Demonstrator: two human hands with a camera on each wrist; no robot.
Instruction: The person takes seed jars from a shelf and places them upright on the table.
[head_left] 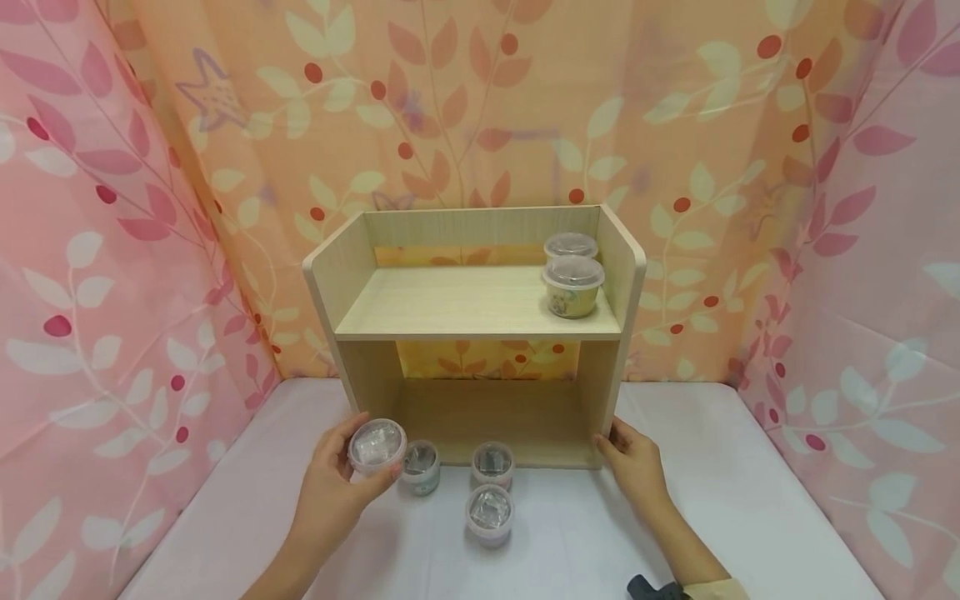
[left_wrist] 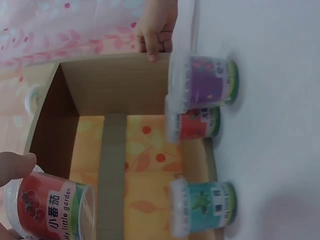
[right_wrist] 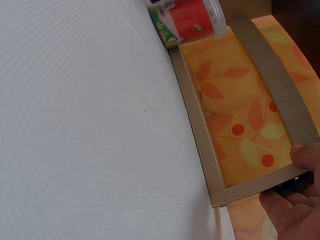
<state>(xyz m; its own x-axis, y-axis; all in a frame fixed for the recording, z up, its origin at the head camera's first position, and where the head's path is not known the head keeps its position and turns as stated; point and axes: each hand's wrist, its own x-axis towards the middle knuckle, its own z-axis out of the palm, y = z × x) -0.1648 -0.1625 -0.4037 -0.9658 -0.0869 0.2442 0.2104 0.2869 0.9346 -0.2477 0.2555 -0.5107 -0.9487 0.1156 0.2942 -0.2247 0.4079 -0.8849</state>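
My left hand (head_left: 333, 483) holds a small red lidded tub (left_wrist: 55, 205) with tomatoes and "My little garden" printed on it, raised in front of the shelf's lower left. The thumb lies along one side of this tub. With thumb and fingers on either face, my right hand (head_left: 637, 462) grips the front edge of the right side panel of a pale wooden two-tier shelf (head_left: 450, 304). On the table before the shelf stand a teal tub (left_wrist: 207, 207), another red tub (left_wrist: 195, 125) and a purple tub (left_wrist: 207, 82), all upright with clear lids.
Two clear-lidded tubs stand one behind the other at the right end of the upper tier, the front one (head_left: 573, 292) yellowish-green. White cloth (head_left: 555, 550) covers the table. Patterned curtains (head_left: 465, 100) enclose the back and both sides.
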